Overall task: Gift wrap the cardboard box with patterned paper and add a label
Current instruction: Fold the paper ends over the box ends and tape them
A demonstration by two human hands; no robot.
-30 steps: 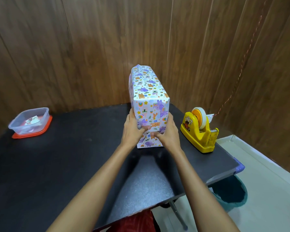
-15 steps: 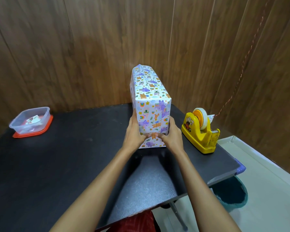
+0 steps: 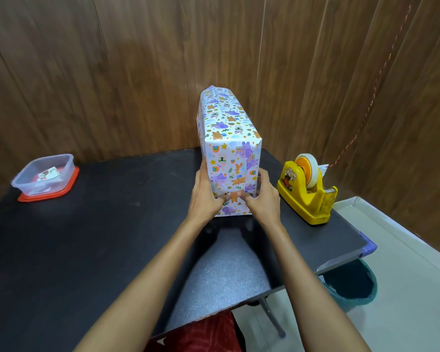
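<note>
The box [image 3: 228, 138], covered in white paper with purple and orange animal prints, stands on the black table [image 3: 112, 224] with its folded end facing me. My left hand [image 3: 206, 196] holds its left side, and my right hand [image 3: 263, 199] holds its right side. Both thumbs press on the lower part of the near end flap, close together. The far end of the box is hidden.
A yellow tape dispenser [image 3: 306, 189] with a roll of tape stands to the right of the box near the table edge. A clear plastic container [image 3: 45, 177] on a red lid sits far left with small labels inside. A teal bin [image 3: 351, 284] stands on the floor below the table's right edge.
Both thumbs have slid lower down the near end of the box and closer together. The box has stayed in place.
</note>
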